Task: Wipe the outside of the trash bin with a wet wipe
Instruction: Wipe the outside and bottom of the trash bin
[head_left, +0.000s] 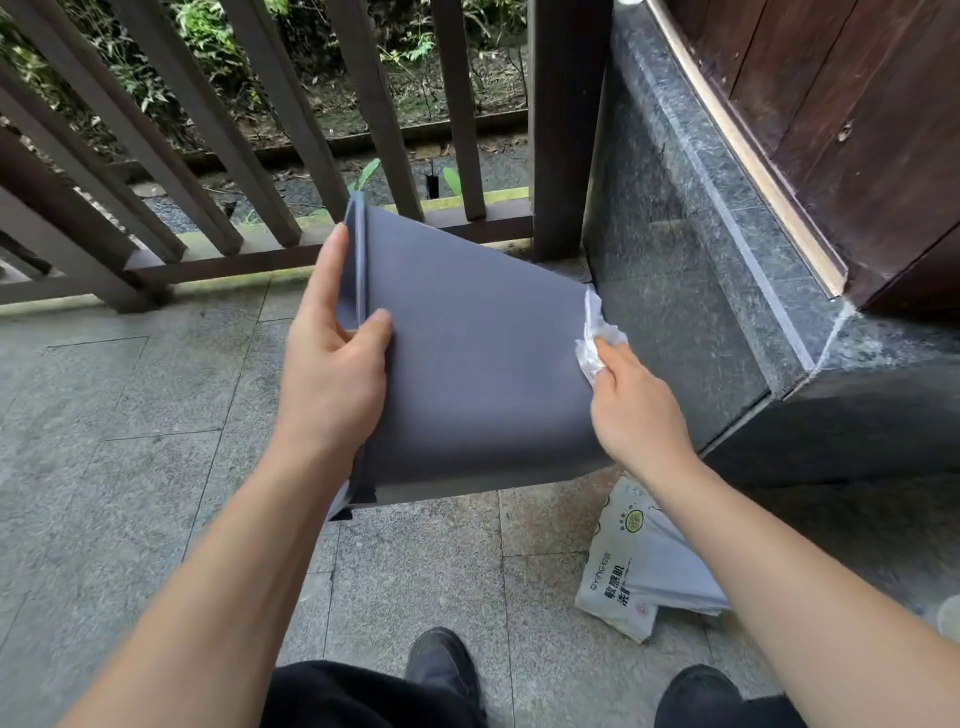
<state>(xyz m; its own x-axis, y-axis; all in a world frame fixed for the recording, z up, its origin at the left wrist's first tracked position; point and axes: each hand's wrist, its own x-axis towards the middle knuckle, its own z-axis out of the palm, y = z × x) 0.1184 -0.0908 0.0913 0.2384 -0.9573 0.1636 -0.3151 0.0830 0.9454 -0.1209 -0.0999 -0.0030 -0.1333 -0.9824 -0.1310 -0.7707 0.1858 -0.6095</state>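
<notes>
A grey plastic trash bin (478, 353) is held tipped on its side above the stone floor, its rim to the left and its base end to the right. My left hand (332, 364) grips the rim, fingers over the edge and thumb on the outer wall. My right hand (639, 410) pinches a crumpled white wet wipe (595, 332) against the bin's right end. The bin's inside is hidden.
A wet wipe pack (631, 566) lies on the tiled floor at the lower right. A dark railing (291, 171) runs behind the bin. A granite ledge (691, 270) and a wooden door (857, 130) stand to the right. My shoes (441, 660) show at the bottom.
</notes>
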